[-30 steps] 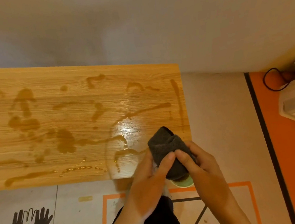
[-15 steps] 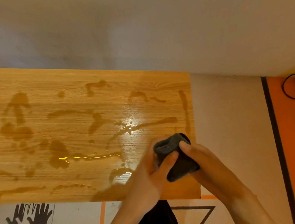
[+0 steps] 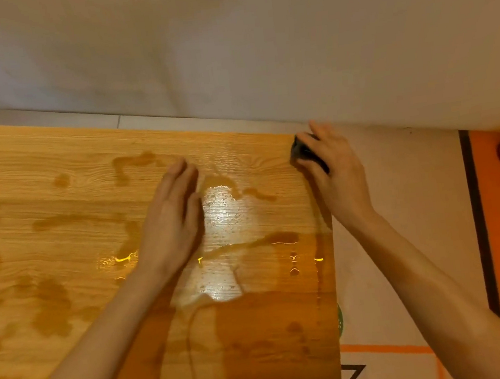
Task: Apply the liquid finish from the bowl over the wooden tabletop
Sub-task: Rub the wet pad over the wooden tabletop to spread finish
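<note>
Tabletop point(image 3: 56, 195): hands parted, cloth point(image 3: 302, 152) moved cornerward.

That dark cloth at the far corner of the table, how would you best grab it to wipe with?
Take the dark cloth across its bunched top, coming from above, as the right hand does now. It lies wadded on the far right corner of the wooden tabletop, so fingers can curl over the wad and press it flat while wiping. The left hand rests flat on the wood.

tabletop point(image 3: 55, 186): wood, wet amber streaks | cloth point(image 3: 302, 152): dark, far-right corner
</note>
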`<control>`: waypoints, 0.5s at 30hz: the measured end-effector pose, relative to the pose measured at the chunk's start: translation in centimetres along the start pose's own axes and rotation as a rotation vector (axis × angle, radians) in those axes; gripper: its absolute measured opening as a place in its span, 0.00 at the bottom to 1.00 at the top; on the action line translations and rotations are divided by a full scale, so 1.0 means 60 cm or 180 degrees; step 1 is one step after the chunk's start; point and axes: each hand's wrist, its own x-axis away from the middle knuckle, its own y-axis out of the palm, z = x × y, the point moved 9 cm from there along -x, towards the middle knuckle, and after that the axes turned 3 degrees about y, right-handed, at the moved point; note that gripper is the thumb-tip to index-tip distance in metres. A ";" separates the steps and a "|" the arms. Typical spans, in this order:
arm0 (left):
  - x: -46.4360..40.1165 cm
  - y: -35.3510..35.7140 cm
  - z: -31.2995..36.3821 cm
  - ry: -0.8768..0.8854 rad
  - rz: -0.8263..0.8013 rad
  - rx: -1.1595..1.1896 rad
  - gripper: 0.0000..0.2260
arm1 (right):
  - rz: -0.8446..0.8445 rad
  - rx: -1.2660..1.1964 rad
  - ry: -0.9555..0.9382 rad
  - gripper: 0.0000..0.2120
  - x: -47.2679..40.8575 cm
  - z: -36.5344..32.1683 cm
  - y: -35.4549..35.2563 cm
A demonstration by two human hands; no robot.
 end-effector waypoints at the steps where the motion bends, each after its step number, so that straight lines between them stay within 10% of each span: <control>1: -0.011 0.003 -0.018 0.0016 -0.0050 -0.0171 0.22 | -0.0120 0.0226 -0.0094 0.22 -0.002 0.003 0.018; 15: -0.020 0.022 -0.055 0.0494 -0.0067 -0.0861 0.24 | 0.0064 0.1068 -0.0037 0.26 0.139 0.000 0.091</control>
